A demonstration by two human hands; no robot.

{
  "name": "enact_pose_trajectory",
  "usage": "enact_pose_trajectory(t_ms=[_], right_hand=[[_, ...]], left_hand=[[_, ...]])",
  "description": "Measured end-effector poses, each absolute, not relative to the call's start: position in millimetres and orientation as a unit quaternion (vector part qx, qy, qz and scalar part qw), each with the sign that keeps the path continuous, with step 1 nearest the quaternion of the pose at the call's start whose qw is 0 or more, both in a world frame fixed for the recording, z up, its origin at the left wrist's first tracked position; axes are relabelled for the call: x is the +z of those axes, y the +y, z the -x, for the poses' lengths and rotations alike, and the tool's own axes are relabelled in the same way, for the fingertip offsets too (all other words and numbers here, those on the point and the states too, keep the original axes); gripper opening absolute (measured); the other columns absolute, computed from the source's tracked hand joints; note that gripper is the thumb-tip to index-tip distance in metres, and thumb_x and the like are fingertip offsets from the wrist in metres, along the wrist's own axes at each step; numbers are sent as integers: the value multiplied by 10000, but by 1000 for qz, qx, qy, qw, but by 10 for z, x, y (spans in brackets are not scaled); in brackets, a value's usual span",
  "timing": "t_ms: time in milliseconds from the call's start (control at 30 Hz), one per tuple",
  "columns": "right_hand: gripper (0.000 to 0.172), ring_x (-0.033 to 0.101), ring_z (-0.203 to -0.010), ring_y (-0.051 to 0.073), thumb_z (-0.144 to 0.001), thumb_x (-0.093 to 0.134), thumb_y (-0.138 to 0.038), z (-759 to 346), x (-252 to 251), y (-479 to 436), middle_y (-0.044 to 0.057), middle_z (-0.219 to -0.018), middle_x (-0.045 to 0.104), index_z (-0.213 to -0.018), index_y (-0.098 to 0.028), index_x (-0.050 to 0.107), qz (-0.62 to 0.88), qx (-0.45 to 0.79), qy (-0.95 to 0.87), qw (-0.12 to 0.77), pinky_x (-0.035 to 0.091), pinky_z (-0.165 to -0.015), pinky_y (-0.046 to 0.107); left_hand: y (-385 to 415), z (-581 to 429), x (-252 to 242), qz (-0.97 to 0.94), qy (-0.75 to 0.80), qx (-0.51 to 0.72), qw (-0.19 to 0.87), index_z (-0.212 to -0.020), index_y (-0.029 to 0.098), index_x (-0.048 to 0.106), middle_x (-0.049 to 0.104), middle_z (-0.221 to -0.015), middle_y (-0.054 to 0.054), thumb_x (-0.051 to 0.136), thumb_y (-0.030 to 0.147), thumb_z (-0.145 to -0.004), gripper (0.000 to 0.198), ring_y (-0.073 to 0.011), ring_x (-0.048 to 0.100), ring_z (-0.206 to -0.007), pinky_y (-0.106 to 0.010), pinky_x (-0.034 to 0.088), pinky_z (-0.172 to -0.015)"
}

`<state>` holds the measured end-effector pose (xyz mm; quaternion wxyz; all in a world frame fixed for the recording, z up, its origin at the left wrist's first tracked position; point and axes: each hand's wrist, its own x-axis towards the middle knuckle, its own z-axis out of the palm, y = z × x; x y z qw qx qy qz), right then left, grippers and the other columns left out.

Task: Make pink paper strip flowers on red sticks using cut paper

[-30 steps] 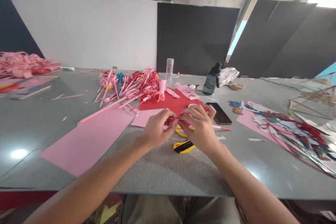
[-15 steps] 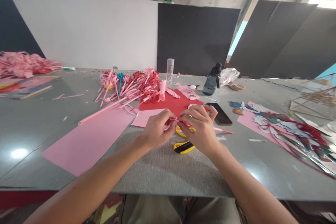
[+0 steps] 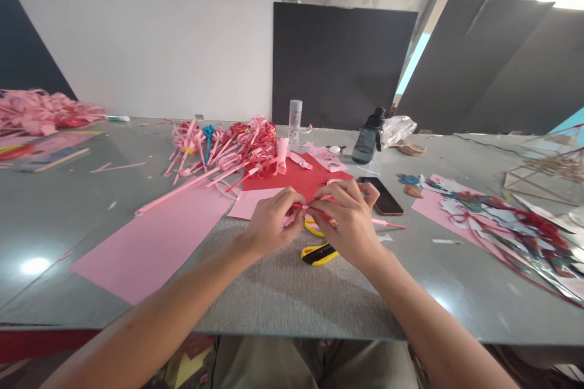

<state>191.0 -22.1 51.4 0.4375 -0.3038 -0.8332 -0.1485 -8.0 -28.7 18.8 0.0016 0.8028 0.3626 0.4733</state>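
My left hand [image 3: 276, 219] is closed, its thumb and fingertips pinching a thin red and pink paper strip. My right hand [image 3: 350, 222] pinches the same piece just to the right, with the fingertips of both hands almost meeting. From behind the right hand, a pink and red paper stick [image 3: 389, 225] sticks out; whether it belongs to the held piece is hidden. Below the fingers lies a yellow and black utility knife [image 3: 314, 254], partly covered by my right hand. A yellow loop-shaped handle [image 3: 312, 228] shows between the hands. Red paper [image 3: 292, 180] lies just beyond them.
A pink sheet [image 3: 159, 243] lies to the left, with a heap of curled paper strips [image 3: 246, 146] behind it. A phone [image 3: 383, 196], a dark bottle [image 3: 366, 143] and a clear bottle [image 3: 295, 121] stand or lie farther back. Decorated cutouts [image 3: 502, 213] cover the right side.
My fingertips have shifted very slightly on the paper strip. Both hands stay in the same place, and the things on the table have not moved.
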Motion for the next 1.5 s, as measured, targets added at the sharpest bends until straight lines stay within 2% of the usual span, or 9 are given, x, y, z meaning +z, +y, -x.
enact_pose_trajectory(t_ms=[300, 567, 833, 1033, 1500], right_hand=[[77, 594, -997, 225, -916, 762, -232, -1907, 490, -209, -32, -981, 785, -843, -257, 756, 290, -155, -830, 450, 269, -934, 460], [81, 604, -977, 227, -911, 751, -235, -1897, 510, -221, -21, -960, 783, -832, -249, 741, 297, -147, -823, 461, 290, -907, 453], [68, 612, -980, 219, -928, 715, -232, -1906, 523, -255, -28, -982, 777, -882, -261, 756, 312, -128, -831, 442, 265, -931, 456], [145, 613, -980, 203, -974, 642, -233, -1924, 548, -261, -27, -1003, 773, -904, -264, 765, 313, -99, -851, 409, 257, -952, 451], [113, 612, -948, 195, -973, 677, -213, -1921, 535, -231, -33, -980, 781, -880, -245, 733, 297, -124, -843, 430, 263, -930, 436]], left_hand=[[-312, 56, 222, -798, 369, 476, 18, -988, 208, 557, 640, -865, -9, 551, 233, -966, 34, -143, 597, -726, -268, 439, -663], [-316, 41, 230, -799, 374, 471, 18, -928, 200, 556, 602, -803, 3, 524, 255, -1002, 97, -134, 571, -689, -264, 422, -638], [-299, 61, 219, -802, 365, 474, 4, -973, 202, 557, 599, -813, 1, 532, 241, -994, 51, -136, 561, -685, -268, 427, -641], [-314, 62, 239, -809, 358, 466, 9, -979, 205, 556, 631, -852, -20, 518, 247, -1001, 61, -148, 596, -714, -270, 460, -659], [-300, 65, 224, -807, 363, 467, 4, -1024, 203, 554, 630, -893, -19, 537, 242, -1001, 49, -143, 589, -741, -268, 441, -666]])
